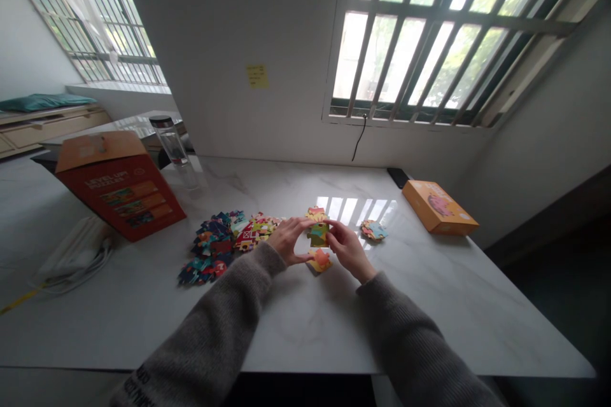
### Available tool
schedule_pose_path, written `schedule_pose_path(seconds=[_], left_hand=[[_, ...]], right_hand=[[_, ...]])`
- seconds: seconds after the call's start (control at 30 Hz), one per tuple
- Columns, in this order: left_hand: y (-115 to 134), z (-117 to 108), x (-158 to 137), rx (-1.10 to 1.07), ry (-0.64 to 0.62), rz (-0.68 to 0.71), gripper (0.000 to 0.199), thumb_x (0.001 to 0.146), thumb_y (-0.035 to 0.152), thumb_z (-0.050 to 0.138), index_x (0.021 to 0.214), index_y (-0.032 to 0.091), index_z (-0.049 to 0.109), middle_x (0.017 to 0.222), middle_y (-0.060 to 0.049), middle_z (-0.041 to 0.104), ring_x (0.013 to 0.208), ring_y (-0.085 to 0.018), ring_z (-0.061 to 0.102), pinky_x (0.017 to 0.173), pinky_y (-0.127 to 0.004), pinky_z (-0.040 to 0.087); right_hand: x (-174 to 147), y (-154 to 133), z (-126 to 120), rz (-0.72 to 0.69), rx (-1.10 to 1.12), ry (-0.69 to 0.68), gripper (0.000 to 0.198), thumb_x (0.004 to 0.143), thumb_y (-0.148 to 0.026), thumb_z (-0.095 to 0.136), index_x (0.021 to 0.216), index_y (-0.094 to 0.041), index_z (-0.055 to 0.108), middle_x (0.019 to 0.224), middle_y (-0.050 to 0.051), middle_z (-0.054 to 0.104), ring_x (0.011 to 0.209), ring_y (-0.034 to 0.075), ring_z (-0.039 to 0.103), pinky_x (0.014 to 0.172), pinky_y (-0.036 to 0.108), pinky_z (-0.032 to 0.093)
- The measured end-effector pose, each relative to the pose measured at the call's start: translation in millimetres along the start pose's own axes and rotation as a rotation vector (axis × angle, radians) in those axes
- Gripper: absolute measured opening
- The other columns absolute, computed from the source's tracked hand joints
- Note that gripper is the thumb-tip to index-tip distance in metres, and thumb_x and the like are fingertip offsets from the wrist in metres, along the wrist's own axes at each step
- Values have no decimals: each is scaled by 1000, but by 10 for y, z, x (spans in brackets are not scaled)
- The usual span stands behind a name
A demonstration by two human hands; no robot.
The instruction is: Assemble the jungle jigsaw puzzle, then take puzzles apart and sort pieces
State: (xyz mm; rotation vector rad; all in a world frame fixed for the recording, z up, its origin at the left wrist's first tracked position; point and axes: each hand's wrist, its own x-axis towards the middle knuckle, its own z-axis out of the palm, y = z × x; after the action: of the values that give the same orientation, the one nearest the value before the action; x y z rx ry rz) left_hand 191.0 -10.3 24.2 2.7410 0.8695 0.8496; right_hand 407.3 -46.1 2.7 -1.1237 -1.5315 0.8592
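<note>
A green and yellow puzzle piece (pixel 319 235) is pinched at its right edge between the thumb and fingers of my right hand (pixel 347 247). My left hand (pixel 289 241) curves around the left side, its thumb and fingers well apart. Its index fingertip reaches the piece's upper left corner; whether it touches, I cannot tell. An orange and yellow puzzle piece (pixel 321 259) lies just below, close to my left thumb. Above the green piece, another puzzle piece (pixel 316 211) with red and yellow on it is partly covered by my fingers.
Left of my hands lie a dark blue heap of puzzle pieces (pixel 212 243) and a red-yellow heap (pixel 255 232). A small pile of pieces (pixel 374 230) sits right. An orange-red puzzle box (pixel 121 187), glass bottle (pixel 172 145), orange box (pixel 439 208) and black phone (pixel 397 177) stand around.
</note>
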Motion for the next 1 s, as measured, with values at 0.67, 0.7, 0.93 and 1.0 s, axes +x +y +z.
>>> schedule_pose_path(seconds=[0.67,0.7,0.93,1.0], left_hand=[[-260,-26,-46,-164,218,-290,48,89,37,56,133,21,47,136,-14,54,103,-22,65,92,-41,50],[-273,-28,-46,-140,220,-299,42,90,35,54,128,19,51,133,-13,56,99,-21,65,90,-40,51],[-262,-15,-31,-5,146,-317,31,88,29,55,117,19,60,109,-8,64,91,-20,64,85,-36,50],[-246,-23,-27,7,121,-324,29,88,30,54,115,19,62,104,-7,67,91,-21,64,85,-36,48]], right_hand=[[481,-8,-286,-485,-842,-72,30,88,-28,68,118,-23,65,124,12,67,106,29,60,94,49,45],[552,28,-300,-466,-850,-63,29,87,-28,69,116,-23,66,122,12,68,105,28,59,93,48,45],[755,253,-291,-398,-820,-120,18,87,-24,68,105,-24,69,124,10,67,108,27,58,92,47,45],[706,249,-297,-407,-810,-85,16,88,-23,65,103,-23,69,129,11,64,112,27,56,94,48,45]])
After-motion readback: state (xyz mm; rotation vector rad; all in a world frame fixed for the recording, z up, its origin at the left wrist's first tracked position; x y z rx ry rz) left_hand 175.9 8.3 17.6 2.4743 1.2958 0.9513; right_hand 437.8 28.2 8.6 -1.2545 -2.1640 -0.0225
